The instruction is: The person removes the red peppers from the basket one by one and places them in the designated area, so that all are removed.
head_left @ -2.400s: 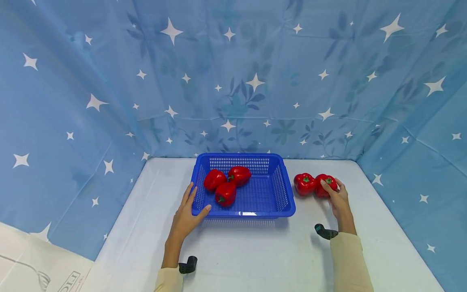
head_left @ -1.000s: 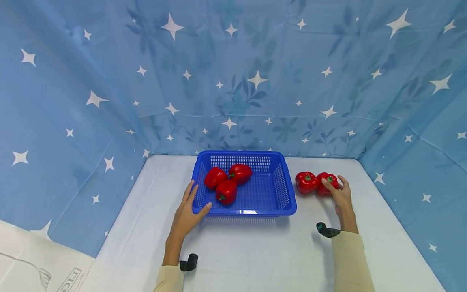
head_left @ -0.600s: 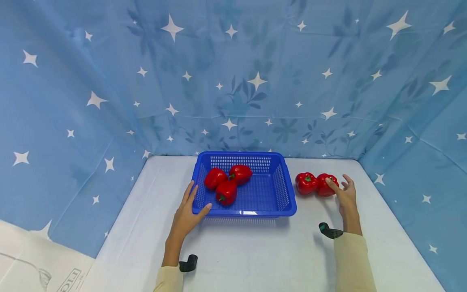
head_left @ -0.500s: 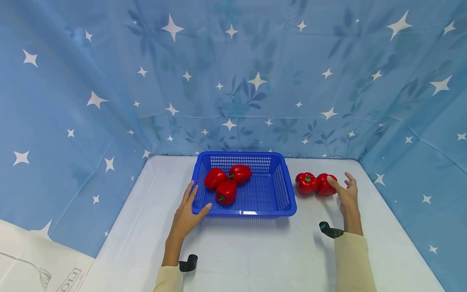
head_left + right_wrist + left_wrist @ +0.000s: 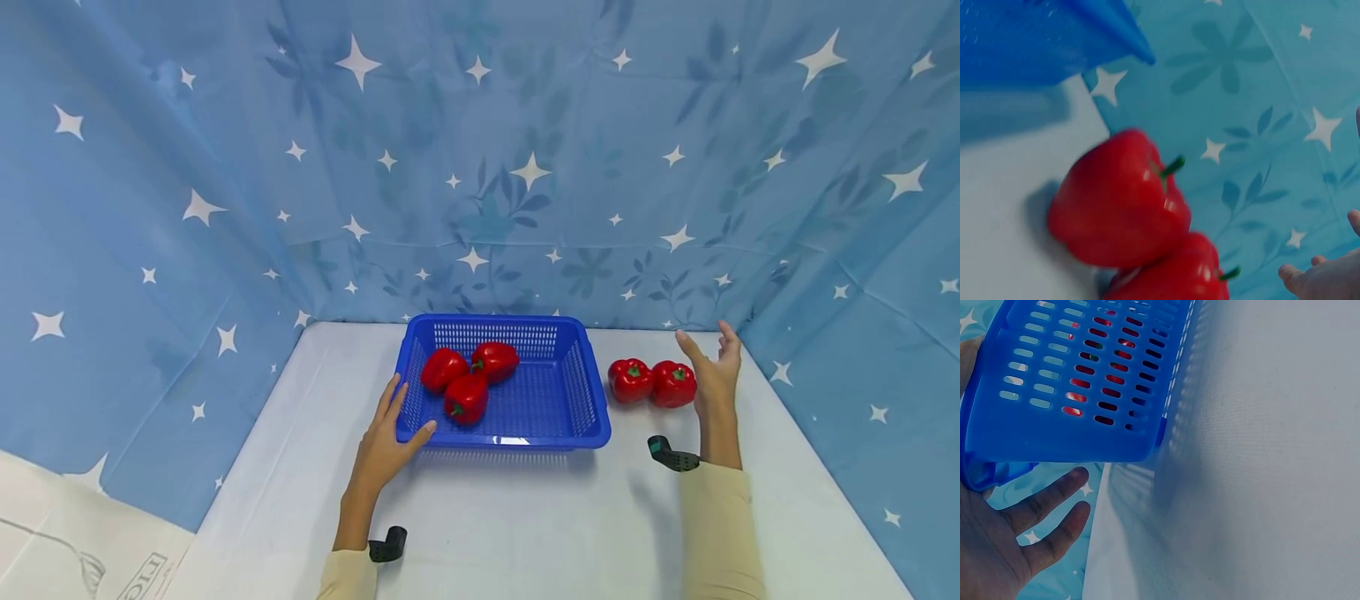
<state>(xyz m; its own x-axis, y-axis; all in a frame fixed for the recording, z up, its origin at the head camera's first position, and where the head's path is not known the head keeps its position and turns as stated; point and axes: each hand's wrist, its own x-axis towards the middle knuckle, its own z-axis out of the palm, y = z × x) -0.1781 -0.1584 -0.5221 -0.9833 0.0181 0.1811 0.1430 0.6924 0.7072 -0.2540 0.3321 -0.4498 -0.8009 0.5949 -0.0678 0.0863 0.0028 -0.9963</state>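
My left hand (image 5: 384,450) rests at the near left corner of a blue plastic basket (image 5: 517,441), thumb by the front rim and straight fingers along the left side. In the left wrist view two fingers (image 5: 1054,537) stretch out past the slotted wall. Inside the basket lie three red bell peppers (image 5: 467,398), grouped at the left. To its right, two more stand side by side: a left bell pepper (image 5: 630,381) and a right bell pepper (image 5: 672,384). My right hand (image 5: 717,375), fingers spread and holding nothing, is raised just right of them. In the right wrist view both green stems show.
A white-covered table (image 5: 525,525) carries everything. Blue star-printed curtains (image 5: 480,167) rise behind it and along both sides. Each wrist wears a black camera mount (image 5: 387,544). Printed cloth (image 5: 82,550) shows at the lower left.
My right hand has let go of the right bell pepper, drawn off to the right and risen with its fingers spread. Both loose peppers stay in place, and my left hand keeps still.
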